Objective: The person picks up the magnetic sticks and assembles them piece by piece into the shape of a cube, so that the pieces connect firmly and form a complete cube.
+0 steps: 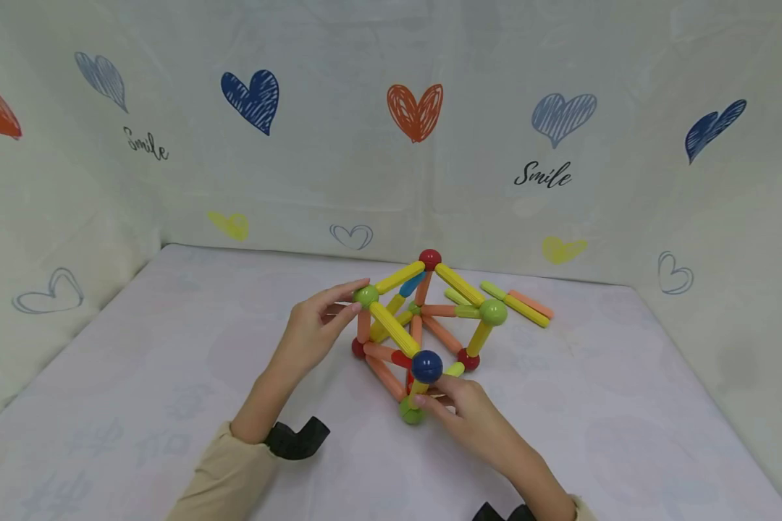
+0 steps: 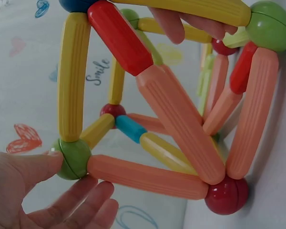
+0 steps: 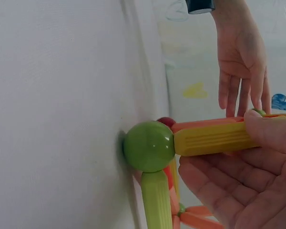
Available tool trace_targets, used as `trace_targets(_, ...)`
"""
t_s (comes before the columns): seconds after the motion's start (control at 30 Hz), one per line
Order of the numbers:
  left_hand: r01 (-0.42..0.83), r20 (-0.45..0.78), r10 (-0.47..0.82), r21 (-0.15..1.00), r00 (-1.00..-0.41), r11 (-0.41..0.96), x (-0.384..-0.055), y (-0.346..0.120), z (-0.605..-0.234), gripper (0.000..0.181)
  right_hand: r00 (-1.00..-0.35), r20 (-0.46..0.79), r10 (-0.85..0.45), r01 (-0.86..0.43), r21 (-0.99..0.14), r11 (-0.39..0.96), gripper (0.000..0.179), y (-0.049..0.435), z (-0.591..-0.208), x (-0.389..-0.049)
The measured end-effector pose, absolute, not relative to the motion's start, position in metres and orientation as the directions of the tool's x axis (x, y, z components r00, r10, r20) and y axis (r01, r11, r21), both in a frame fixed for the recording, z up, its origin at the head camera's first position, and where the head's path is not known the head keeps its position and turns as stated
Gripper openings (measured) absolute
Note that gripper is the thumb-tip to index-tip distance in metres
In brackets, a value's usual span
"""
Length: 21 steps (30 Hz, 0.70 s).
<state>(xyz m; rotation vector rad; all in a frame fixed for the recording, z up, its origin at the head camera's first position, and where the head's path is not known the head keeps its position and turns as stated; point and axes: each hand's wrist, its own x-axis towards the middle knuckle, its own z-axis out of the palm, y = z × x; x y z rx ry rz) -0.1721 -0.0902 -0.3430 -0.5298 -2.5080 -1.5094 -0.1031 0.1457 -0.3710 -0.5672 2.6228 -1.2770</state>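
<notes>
A frame of coloured sticks and balls stands on the table, with a red ball (image 1: 430, 259) at its top. My left hand (image 1: 309, 325) pinches a green ball (image 2: 74, 160) at the frame's upper left corner, thumb on one side and fingers on the other. At the near corner, my right hand (image 1: 476, 420) grips an upright yellow stick (image 3: 212, 140) between thumb and fingers. That stick joins a blue ball (image 1: 426, 367) above to a lower green ball (image 3: 148, 145). Orange sticks, some with red ends, run between the lower balls.
Behind the frame on the right lie several loose sticks, among them a yellow stick (image 1: 528, 311), an orange stick (image 1: 533, 304) and a green stick (image 1: 492, 290). A white backdrop (image 1: 339, 166) printed with hearts rises behind the table. A black wrist piece (image 1: 297, 438) sits by the left sleeve.
</notes>
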Motion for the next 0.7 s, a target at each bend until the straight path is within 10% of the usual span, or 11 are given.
trace_targets(0.47,0.453,0.353,0.286,0.668,-0.891,0.590,-0.140,-0.069,-0.318,0.033,-0.996,-0.038,0.080,0.080,-0.768,0.636,0.030,0.198,-0.363,-0.124)
trace_targets(0.7,0.537,0.256,0.499,0.618,-0.828,0.574,-0.119,-0.049,-0.310,0.034,-0.998,-0.062,0.031,0.069,-0.874,0.480,0.052,0.203,-0.376,-0.135)
